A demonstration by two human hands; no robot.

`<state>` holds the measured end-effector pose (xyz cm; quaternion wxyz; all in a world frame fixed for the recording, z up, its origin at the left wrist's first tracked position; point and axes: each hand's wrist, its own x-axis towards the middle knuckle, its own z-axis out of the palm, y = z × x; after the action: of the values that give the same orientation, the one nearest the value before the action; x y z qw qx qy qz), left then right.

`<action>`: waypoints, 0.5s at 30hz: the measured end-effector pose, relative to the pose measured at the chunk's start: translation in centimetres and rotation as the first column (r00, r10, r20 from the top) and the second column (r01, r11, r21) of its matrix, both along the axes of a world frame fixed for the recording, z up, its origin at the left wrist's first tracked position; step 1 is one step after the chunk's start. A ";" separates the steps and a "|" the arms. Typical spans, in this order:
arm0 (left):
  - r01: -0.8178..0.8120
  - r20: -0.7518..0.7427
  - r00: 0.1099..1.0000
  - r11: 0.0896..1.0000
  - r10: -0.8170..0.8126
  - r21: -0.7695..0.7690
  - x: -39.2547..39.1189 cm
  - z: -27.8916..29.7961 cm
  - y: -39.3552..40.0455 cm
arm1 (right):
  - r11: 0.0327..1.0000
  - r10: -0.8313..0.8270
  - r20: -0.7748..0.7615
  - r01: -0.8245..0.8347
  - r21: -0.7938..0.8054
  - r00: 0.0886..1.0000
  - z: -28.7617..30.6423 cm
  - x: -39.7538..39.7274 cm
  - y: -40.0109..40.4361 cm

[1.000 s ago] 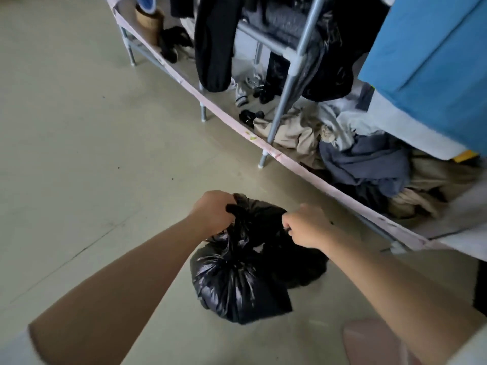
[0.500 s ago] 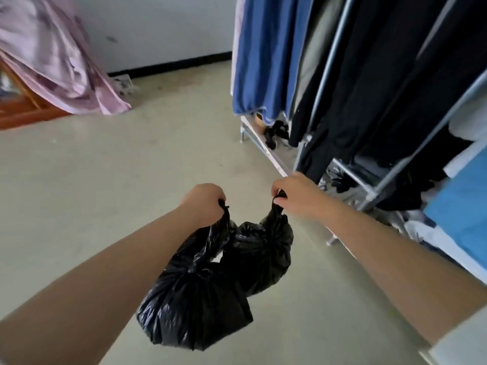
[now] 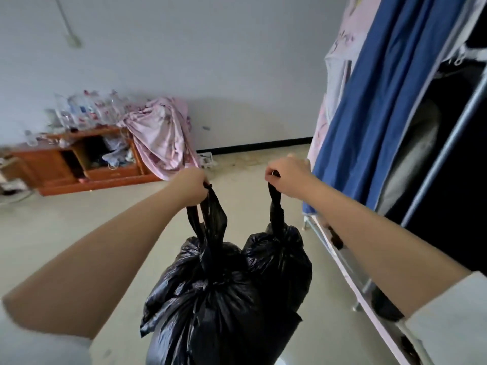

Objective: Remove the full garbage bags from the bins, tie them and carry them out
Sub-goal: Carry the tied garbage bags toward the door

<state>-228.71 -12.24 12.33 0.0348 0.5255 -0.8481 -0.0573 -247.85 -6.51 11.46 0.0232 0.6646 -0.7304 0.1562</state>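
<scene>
At far left a low wooden cabinet (image 3: 79, 164) stands against the wall, its top littered with clear plastic bottles (image 3: 81, 109), and a pink floral cloth (image 3: 163, 138) slumps over its right end. The left hand (image 3: 191, 187) has its fingers curled tight round the twisted tails of the larger garbage bag (image 3: 208, 306), which hangs clear of the pale smooth floor (image 3: 52, 233). Beside it, touching its flank, the smaller garbage bag (image 3: 279, 259) hangs from the right hand (image 3: 286, 176), whose grip pinches a single stretched strip of plastic. Both bags are thin, glossy black film, crinkled and bulging, knotted at the neck. Judging by that, tying is done and the carrying-out is under way; the next move calls for keeping both grips firm and steering past the clothes rack (image 3: 448, 143) at right, with its blue curtain (image 3: 376, 106) and metal poles.
</scene>
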 end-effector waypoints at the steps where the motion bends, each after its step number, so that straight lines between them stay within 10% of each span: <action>1: -0.006 0.012 1.000 1.000 0.006 -0.010 -0.8 1.1 -2.1 | 1.000 0.008 0.014 -0.008 -0.011 1.000 0.9 -1.0 -2.5; 15: -0.056 0.090 0.995 0.998 0.053 0.029 -14.6 2.3 -34.6 | 0.993 0.106 -0.194 -0.096 0.064 0.975 3.0 -13.2 -34.8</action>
<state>-243.36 -46.83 14.65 -0.0097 0.5511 -0.8331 -0.0464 -261.05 -41.33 14.46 0.0693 0.7134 -0.6937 0.0705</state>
